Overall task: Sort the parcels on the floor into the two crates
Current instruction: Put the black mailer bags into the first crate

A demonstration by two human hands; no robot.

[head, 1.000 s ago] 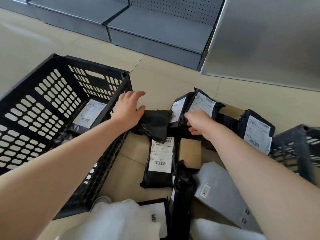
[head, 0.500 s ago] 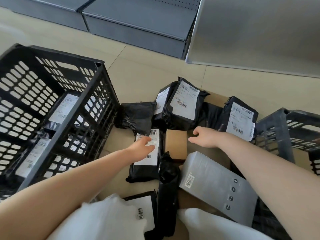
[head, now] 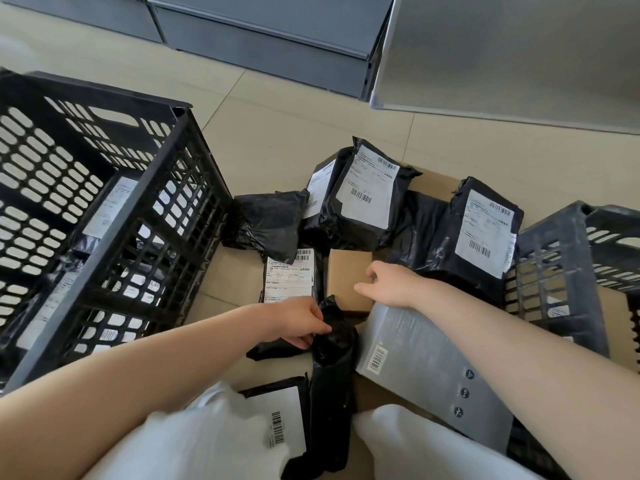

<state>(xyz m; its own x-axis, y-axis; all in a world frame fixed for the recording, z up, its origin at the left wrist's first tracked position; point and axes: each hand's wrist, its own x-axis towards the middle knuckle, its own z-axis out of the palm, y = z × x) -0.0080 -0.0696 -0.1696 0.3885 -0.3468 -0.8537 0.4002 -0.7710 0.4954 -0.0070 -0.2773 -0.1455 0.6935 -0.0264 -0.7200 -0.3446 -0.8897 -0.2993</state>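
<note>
**Hands down among the parcels, a soft black bag taken first**

The person crouched over the heap on the floor [head: 277,133], between the big black crate [head: 104,188] on their left and the smaller dark crate [head: 561,258] on their right. The left hand [head: 298,320] had its fingers curled onto the bunched top of a long black poly bag [head: 332,382], which lay near their knees, beside a grey box [head: 426,368]. The right hand [head: 388,285] rested on a small brown carton [head: 346,275] with fingers loosely bent; I could not tell whether it gripped it. More labelled black mailers [head: 367,199] lay further off, and some sat in the left crate already.

That bag looked light, limp and slippery; I judged the gathered neck the surest hold, as its body would sag. The carton seemed stiff, best taken across its edges.
</note>
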